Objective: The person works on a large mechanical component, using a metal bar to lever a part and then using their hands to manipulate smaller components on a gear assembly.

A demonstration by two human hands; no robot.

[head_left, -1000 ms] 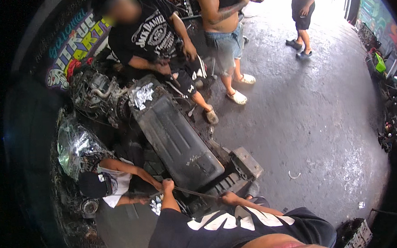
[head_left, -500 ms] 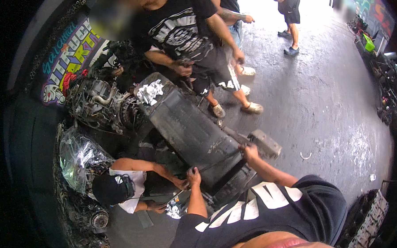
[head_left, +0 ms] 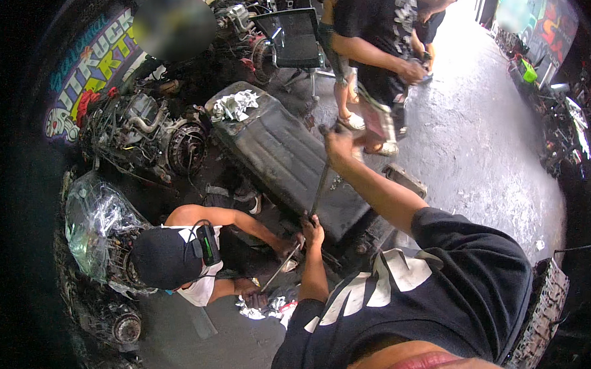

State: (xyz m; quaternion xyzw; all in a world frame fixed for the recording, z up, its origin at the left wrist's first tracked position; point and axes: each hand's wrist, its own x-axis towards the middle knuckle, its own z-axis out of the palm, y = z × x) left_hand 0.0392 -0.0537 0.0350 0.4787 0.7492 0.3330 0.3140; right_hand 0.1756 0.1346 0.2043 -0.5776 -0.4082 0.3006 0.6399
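My right hand (head_left: 338, 144) grips the upper end of a long metal bar (head_left: 322, 183), raised diagonally over a large dark ribbed metal tank (head_left: 268, 156). My left hand (head_left: 313, 228) is closed round the bar's lower part, near the tank's front edge. At my left, a crouching co-worker (head_left: 163, 256) in a black cap and white top holds a thinner rod (head_left: 276, 271) with both hands, close to my left hand. Crumpled silvery material (head_left: 234, 106) lies on the tank's far end. A grimy block (head_left: 406, 179) shows beside the tank's right side.
Dirty engines (head_left: 138, 135) line the left, with a plastic-wrapped part (head_left: 96, 219) lower down. A black chair (head_left: 290, 43) stands behind the tank. Several people (head_left: 378, 45) are at upper right. Stacked parts (head_left: 557, 133) run along the right wall; a metal part (head_left: 538, 312) is at lower right.
My right hand has swung up and forward, turning the bar from nearly level to steeply diagonal. The standing people have moved rightward, uncovering the chair.
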